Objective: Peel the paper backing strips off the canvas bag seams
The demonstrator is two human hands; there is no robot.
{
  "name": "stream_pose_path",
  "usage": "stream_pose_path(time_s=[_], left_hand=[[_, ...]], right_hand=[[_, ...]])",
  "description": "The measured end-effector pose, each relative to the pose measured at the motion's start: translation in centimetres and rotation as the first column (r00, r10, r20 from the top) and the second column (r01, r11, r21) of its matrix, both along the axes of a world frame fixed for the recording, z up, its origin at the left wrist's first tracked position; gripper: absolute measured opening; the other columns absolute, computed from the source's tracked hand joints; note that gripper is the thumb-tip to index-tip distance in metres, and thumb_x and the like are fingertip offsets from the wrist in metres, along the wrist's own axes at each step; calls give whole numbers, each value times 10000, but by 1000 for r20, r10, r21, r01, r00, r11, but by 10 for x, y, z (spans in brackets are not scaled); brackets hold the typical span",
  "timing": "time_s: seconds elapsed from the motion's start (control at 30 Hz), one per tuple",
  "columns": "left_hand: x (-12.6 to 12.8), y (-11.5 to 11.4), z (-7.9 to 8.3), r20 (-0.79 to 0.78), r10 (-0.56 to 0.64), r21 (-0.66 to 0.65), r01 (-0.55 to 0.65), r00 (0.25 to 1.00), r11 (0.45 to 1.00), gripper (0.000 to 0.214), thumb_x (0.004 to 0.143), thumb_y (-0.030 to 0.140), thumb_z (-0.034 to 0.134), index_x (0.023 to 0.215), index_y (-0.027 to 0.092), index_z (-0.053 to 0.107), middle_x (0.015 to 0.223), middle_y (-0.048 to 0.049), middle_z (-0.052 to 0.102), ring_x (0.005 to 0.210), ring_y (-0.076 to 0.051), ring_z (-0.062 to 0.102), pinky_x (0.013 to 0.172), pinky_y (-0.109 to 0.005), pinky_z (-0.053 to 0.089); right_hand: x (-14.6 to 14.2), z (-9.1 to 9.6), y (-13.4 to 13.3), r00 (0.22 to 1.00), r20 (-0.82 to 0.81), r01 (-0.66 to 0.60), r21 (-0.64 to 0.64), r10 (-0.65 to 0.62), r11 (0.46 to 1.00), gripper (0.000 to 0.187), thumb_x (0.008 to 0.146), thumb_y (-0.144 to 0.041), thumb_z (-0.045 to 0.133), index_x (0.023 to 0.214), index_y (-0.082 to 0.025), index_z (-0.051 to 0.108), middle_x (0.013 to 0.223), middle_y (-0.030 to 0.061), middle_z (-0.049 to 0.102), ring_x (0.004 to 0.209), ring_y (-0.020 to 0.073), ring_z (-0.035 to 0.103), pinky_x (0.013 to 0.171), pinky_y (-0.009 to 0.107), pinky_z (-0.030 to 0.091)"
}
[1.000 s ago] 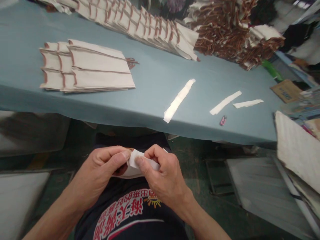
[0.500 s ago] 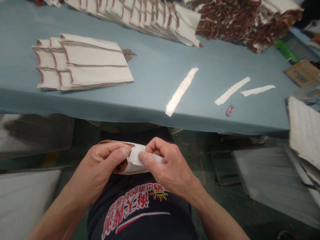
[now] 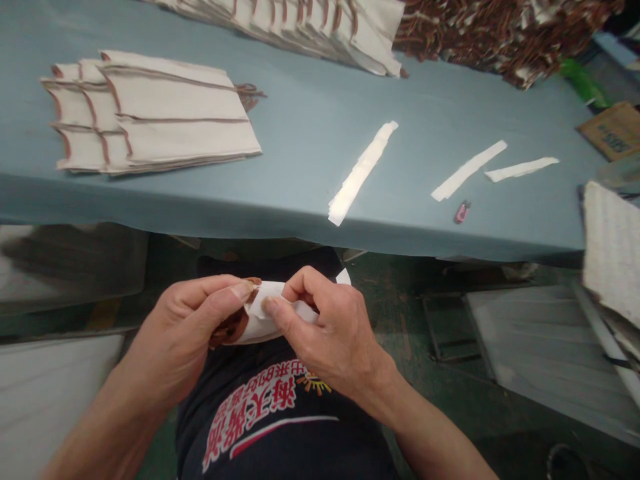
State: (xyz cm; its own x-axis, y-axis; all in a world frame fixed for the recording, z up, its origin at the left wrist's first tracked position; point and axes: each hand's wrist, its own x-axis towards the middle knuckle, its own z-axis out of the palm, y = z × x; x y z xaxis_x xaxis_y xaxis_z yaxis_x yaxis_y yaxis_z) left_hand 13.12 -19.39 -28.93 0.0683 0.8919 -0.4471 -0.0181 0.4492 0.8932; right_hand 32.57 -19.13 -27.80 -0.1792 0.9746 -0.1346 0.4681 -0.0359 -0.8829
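Over my lap I hold a rolled bundle of white cloth (image 3: pixel 260 328) with brown edging and brown cord at its left end. My left hand (image 3: pixel 183 333) is closed on that end, thumb and forefinger pinched at the top edge. A white paper strip (image 3: pixel 270 289) lies around the bundle, and my right hand (image 3: pixel 333 327) presses it down with the thumb, fingers curled behind. The strip's free end (image 3: pixel 343 276) sticks out above my right knuckles. My fingers hide much of the bundle's right part.
On the blue-covered table (image 3: pixel 300 167) lie a stack of white cloth bags (image 3: pixel 185 100) with brown edging, a pile of paper strips (image 3: pixel 363 173), two loose strips (image 3: pixel 470 170) and small pink thread snips (image 3: pixel 463 212). A long row of bags (image 3: pixel 310 27) and a brown-corded heap (image 3: pixel 500 33) lie behind.
Both hands and the bundle have shifted slightly left. My right thumb has slid left along the paper strip, and the strip's free end now shows above the right hand. The view has tilted slightly.
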Motion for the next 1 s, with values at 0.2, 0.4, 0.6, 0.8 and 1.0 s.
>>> stream_pose_path(time_s=[0.2,0.4,0.6,0.8,1.0], left_hand=[[5,1,4,41,15,-40,-14,999,999,315,705,452,889,631,175,760,567,32,584,527,-92,409,489,-204,358],[4,0,0,12,-4,-3,4,1000,1000,327,744,444,855,602,173,741,553,38,536,539,-101,401,493,-218,350],[4,-2,1,-65,1,30,1,998,1000,282,733,434,839,643,179,756,570,32,569,544,-111,431,507,-233,365],[4,0,1,-102,-16,82,24,995,996,335,760,416,806,558,211,636,533,61,470,526,-107,353,485,-240,317],[-9,-6,-7,-181,-48,84,64,982,994,346,886,525,783,839,194,875,659,19,662,604,-133,450,560,-246,378]], right_hand=[[2,-1,2,999,-32,-15,-99,12,995,315,931,-449,739,755,-242,581,588,-82,505,534,109,413,611,284,307],[2,-2,1,999,-53,-5,-139,-2,990,340,939,-465,749,748,-239,581,602,-83,533,553,108,435,605,282,310],[-2,-2,2,998,-55,4,-180,-14,984,372,904,-449,761,698,-241,531,593,-83,523,563,109,444,593,281,318],[-2,-7,6,996,-92,-13,-185,-4,983,352,874,-453,751,694,-243,534,605,-83,519,572,109,440,563,280,302],[0,-14,13,979,-189,-128,-271,78,954,429,882,-546,768,710,-241,521,611,-90,487,590,103,416,542,273,265]])
